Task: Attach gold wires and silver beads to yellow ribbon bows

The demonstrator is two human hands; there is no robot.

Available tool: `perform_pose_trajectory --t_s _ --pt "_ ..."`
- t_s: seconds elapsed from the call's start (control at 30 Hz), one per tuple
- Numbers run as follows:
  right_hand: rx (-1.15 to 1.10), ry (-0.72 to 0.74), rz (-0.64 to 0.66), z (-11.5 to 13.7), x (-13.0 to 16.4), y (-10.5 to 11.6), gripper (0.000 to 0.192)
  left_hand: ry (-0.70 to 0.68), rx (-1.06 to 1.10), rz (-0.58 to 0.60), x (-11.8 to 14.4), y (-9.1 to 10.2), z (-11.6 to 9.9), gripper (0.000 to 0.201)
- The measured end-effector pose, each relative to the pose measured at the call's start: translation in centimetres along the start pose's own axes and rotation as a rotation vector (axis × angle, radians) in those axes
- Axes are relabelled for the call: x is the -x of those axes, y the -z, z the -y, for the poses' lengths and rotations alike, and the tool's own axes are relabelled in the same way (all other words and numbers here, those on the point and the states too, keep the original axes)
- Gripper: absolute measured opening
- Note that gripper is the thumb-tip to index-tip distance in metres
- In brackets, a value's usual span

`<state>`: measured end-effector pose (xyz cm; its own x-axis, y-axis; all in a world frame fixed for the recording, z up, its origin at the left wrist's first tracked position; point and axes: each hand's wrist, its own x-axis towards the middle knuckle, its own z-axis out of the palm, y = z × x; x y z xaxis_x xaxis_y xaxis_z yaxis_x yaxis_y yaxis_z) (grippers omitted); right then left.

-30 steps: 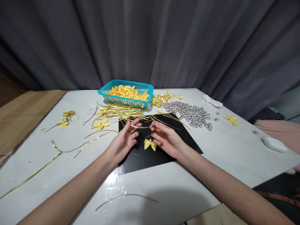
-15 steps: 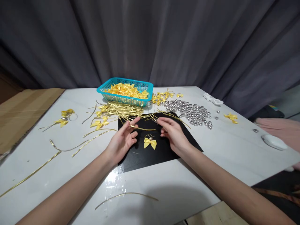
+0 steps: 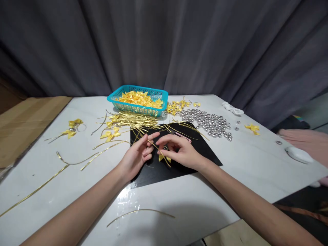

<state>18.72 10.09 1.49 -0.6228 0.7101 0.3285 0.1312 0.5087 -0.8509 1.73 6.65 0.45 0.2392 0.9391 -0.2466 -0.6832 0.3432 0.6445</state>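
My left hand (image 3: pixel 137 155) and right hand (image 3: pixel 179 153) pinch a gold wire (image 3: pixel 160 153) above a yellow bow (image 3: pixel 164 158); loose wires (image 3: pixel 133 123) crowd beyond my fingers.

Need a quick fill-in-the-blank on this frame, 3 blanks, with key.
1. The basket holding the yellow bows is ___ in colour.
2. Both hands work over a ___ mat on the table.
3. The left hand and right hand handle a thin ___ coloured strip above a small yellow bow.

Missing words: turquoise; black; gold
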Motion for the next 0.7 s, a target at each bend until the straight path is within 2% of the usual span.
perform_pose_trajectory --t_s 0.1,0.3,0.5,0.57,0.7 --pt "0.007 0.018 -0.001 0.21 -0.06 0.0 0.008 0.001 -0.014 0.0 0.03 0.07 0.12 0.027" --pt "0.083 0.104 0.068 0.03 0.13 0.18 0.023 0.02 -0.009 -0.014 -0.01 -0.07 0.1 0.027" --pt "0.056 0.063 0.085 0.7 0.15 0.46 0.024 0.032 -0.018 -0.008 0.02 0.08 0.08 0.027" --pt "-0.024 0.014 0.113 0.66 0.2 0.35 0.025 0.03 -0.033 -0.007 0.04 0.12 0.07 0.028" --pt "-0.271 -0.233 0.216 0.5 0.28 0.2 0.02 0.035 -0.08 0.013 0.12 0.06 0.11 0.03"
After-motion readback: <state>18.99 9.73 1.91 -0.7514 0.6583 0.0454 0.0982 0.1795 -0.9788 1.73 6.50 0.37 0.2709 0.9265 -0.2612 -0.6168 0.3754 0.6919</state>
